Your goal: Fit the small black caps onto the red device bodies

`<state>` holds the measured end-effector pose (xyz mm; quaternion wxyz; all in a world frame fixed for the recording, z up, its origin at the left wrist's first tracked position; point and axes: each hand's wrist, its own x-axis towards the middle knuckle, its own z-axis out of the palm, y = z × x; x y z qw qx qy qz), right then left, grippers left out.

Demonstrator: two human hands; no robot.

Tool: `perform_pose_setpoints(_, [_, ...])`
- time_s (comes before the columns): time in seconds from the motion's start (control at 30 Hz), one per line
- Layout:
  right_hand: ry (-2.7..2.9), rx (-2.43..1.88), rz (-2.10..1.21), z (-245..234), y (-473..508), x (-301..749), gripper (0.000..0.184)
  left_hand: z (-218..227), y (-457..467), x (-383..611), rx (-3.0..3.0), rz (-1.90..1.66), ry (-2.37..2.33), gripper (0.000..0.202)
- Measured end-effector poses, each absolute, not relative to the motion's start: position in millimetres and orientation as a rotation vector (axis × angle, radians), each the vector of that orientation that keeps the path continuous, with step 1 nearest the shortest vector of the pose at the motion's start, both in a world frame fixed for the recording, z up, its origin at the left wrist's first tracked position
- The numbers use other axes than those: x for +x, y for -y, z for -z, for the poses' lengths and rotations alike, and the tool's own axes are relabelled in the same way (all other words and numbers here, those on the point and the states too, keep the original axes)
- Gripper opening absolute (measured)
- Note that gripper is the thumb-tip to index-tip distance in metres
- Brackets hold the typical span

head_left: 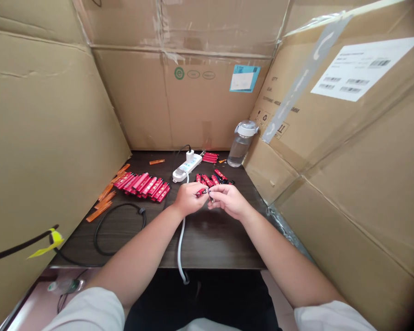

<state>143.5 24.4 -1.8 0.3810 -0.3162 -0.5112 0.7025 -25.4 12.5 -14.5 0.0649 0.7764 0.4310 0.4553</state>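
Note:
My left hand (pixel 189 198) is closed around a small red stick-shaped item (pixel 201 192) above the middle of the dark table (pixel 207 243). My right hand (pixel 227 200) meets it, fingers pinched on a small dark piece at the item's end that I cannot make out. A row of similar red items (pixel 143 185) lies to the left. A looser pile of red items with black cords (pixel 213 179) sits just behind my hands.
A white power strip (pixel 187 167) with a plugged charger lies behind, its white cable (pixel 181 239) running off the front edge. A clear water bottle (pixel 240 145) stands back right. Orange strips (pixel 105 200) lie along the left. A black cable loop (pixel 119 227) lies front left. Cardboard walls enclose the table.

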Motion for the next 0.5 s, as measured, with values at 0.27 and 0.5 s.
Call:
perform_pose_setpoints(0.27, [1.305,-0.861,-1.714,4.3,-28.5,142.4,0.022,16.8,-13.7,-23.8,2.271,-1.37,-1.314,0.02])
perform_pose_setpoints(0.5, [1.328,-0.872,-1.678,2.7,-29.3,143.0,0.019,19.0,-16.3,-26.4,2.273,-1.389,-1.309,0.026])
